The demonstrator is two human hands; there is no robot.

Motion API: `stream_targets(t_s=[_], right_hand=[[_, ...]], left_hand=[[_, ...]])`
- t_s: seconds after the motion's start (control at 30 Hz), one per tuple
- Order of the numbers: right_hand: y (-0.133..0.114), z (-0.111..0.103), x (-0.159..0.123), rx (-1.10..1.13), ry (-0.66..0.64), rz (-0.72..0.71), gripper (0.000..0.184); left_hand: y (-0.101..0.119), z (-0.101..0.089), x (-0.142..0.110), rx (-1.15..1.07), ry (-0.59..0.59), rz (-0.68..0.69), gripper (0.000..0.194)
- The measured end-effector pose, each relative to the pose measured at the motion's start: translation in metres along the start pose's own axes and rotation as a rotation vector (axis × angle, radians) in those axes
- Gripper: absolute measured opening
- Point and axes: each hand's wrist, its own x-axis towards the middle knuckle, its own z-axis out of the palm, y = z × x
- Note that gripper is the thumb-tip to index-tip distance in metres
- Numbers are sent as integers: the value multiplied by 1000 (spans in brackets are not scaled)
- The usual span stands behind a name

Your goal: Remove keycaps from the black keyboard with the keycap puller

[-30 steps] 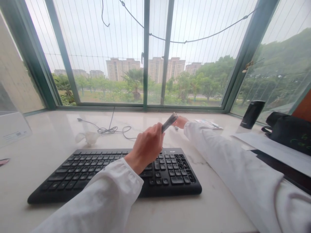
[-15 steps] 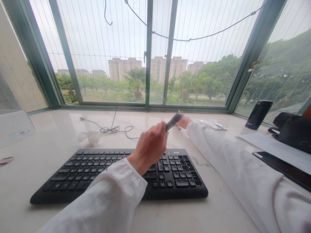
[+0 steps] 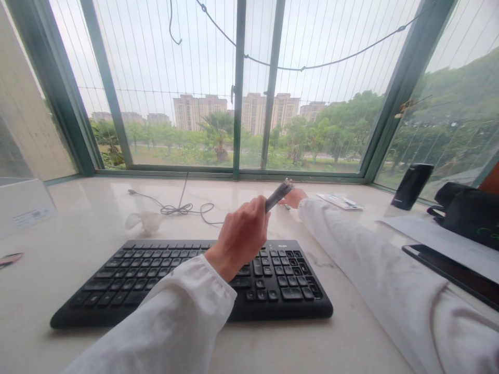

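The pale counter (image 3: 89, 213) bears a keyboard (image 3: 140, 262); above it our left hand (image 3: 242, 234) grips a dark stick (image 3: 277, 196); beyond it, our right hand (image 3: 295, 197), grip unclear.

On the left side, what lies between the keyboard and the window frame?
In the head view, a bundled cable and a pale, translucent item nearer the keyboard.

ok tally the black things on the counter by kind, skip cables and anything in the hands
keyboard: 1
upright object, leaning slightly: 1
bag: 1
flat slab, partly hidden: 1
total: 4
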Motion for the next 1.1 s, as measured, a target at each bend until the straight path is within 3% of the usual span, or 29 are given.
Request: stream_targets(t_s=[0.33,0.67,1.1], right_hand=[[-3,2,4,10,21,13,33],[8,-7,10,5,19,-1,31],[5,-6,9,-56,-34,-27,30]], left_hand=[[1,-1,0,41,38,16,4],[0,0,-1,31,50,17,5],[-1,1,0,27,66,29,3]])
